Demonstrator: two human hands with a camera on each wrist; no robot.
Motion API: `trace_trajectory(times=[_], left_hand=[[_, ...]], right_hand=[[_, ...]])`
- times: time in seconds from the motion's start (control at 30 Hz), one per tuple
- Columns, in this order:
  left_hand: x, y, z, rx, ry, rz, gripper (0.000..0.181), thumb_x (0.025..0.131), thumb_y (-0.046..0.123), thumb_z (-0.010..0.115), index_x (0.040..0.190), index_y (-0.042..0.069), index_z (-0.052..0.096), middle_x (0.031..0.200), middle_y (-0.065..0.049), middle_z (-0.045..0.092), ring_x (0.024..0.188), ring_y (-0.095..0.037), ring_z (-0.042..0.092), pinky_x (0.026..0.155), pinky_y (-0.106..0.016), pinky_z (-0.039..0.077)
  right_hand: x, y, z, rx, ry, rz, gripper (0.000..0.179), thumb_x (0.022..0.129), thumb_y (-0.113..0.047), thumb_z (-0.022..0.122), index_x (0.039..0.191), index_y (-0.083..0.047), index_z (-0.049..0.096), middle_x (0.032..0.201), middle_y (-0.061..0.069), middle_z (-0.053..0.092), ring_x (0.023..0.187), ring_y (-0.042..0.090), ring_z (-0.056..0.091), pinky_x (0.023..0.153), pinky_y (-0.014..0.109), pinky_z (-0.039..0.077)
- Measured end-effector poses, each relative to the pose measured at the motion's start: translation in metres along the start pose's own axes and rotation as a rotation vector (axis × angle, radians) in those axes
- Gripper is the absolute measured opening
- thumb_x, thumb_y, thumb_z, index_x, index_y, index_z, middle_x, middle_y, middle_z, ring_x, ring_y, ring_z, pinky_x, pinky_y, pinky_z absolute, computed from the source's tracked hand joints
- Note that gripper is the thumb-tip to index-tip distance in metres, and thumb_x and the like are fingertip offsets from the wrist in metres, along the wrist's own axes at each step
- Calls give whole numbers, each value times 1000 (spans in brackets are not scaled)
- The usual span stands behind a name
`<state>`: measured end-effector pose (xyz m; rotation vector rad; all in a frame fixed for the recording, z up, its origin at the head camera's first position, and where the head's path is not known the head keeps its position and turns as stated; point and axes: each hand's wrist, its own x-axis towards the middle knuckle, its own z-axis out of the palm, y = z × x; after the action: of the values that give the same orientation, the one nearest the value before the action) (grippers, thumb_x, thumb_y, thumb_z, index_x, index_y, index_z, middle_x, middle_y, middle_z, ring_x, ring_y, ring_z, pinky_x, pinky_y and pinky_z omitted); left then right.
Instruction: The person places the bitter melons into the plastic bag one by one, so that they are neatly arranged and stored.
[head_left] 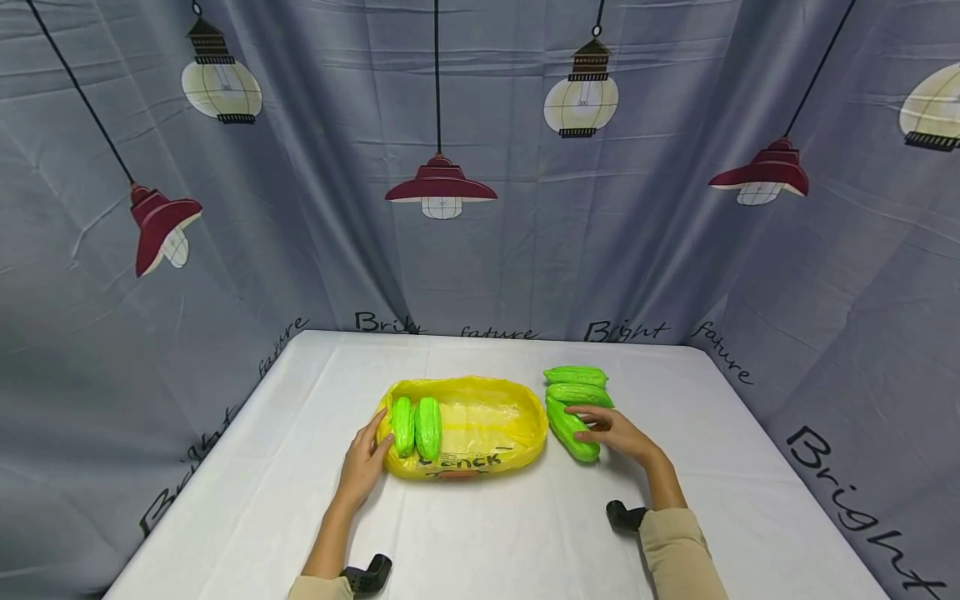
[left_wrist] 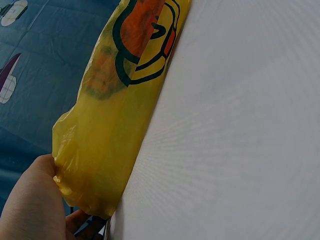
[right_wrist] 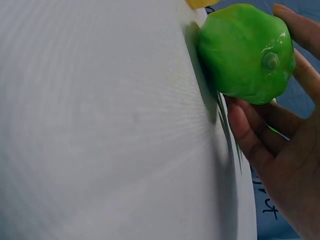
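A yellow plastic bag (head_left: 495, 386) is spread wide on the table like a basin, with dark lettering at its near side. Two green cucumbers, a left one (head_left: 402, 427) and a right one (head_left: 428, 428), lie side by side at its left end. My left hand (head_left: 362, 467) grips the bag's left rim; the left wrist view shows the bag's printed outer wall (left_wrist: 105, 140). Right of the bag, my right hand (head_left: 621, 435) holds a slanting cucumber (right_wrist: 245, 52), thumb and fingers on opposite sides. Beyond it lie a middle cucumber (head_left: 579, 394) and a far cucumber (head_left: 575, 376).
A white cloth covers the table (head_left: 480, 533). Grey-blue curtain (head_left: 495, 267) printed with lamps hangs behind and at both sides. Each wrist carries a black device, one on the left (head_left: 369, 575) and one on the right (head_left: 625, 517).
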<state>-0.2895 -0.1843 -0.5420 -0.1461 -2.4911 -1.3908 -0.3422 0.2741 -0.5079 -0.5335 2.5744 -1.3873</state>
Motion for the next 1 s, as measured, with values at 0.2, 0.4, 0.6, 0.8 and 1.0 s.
trace_trajectory(times=[0.2,0.4,0.6,0.8,1.0], left_hand=[[-1,0,0,7,-6,0,51,96,35,48,143,20,36,136,-22,40,124,-42,36,99,-60,27],[-1,1,-1,12,-5,-4,51,96,34,48,143,19,36,136,-21,41,124,-42,36,99,-60,27],[-1,2,-1,3,-5,-5,50,96,33,49,143,19,36,136,-21,40,124,-42,36,99,-59,27],[0,2,-1,3,-2,2,50,96,33,49,143,18,37,135,-22,41,124,-42,36,99,-59,28],[0,2,-1,3,-9,-1,51,96,35,48,143,19,35,136,-22,40,124,-42,35,99,-60,27]], right_hand=[[-3,1,0,15,4,-4,52,81,-28,71,129,-12,55,131,15,49,118,35,45,89,40,41],[-8,-8,0,23,26,-2,51,82,-30,70,130,-18,55,132,11,50,114,31,48,88,42,42],[-16,-39,2,41,72,-57,49,84,-23,68,131,-14,54,129,12,52,108,32,51,88,45,42],[-15,-71,2,63,102,-152,51,85,-15,67,132,-2,50,127,19,52,109,35,51,89,46,43],[-7,-90,6,83,150,-163,53,83,-16,70,131,-6,52,127,18,52,106,36,52,89,48,42]])
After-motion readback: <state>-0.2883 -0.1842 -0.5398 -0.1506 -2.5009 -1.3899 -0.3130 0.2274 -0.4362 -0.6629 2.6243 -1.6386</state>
